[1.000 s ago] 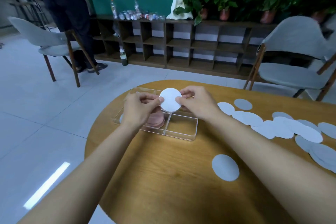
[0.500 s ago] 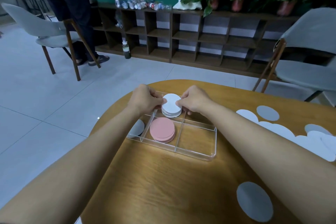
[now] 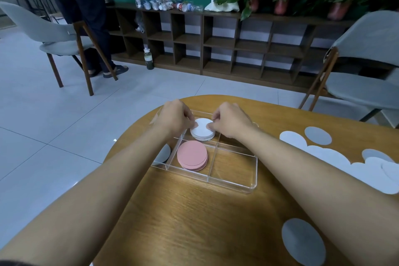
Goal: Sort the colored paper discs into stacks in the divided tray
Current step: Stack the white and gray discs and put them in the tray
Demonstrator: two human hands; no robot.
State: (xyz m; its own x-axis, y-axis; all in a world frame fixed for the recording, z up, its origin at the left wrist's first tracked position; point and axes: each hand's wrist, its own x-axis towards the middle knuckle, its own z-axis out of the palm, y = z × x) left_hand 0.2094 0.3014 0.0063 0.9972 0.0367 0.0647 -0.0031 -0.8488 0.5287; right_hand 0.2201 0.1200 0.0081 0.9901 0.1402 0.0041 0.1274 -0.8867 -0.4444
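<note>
Hands: left hand (image 3: 174,119), right hand (image 3: 231,122) pinch white stack (image 3: 203,131) edges (far tray (image 3: 248,189) cell). Pink stack (image 3: 192,157) sits nearer.

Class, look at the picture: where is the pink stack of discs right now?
Head view: the pink stack lies in the clear tray, left of centre, in the compartment directly nearer the camera than the white stack.
</note>
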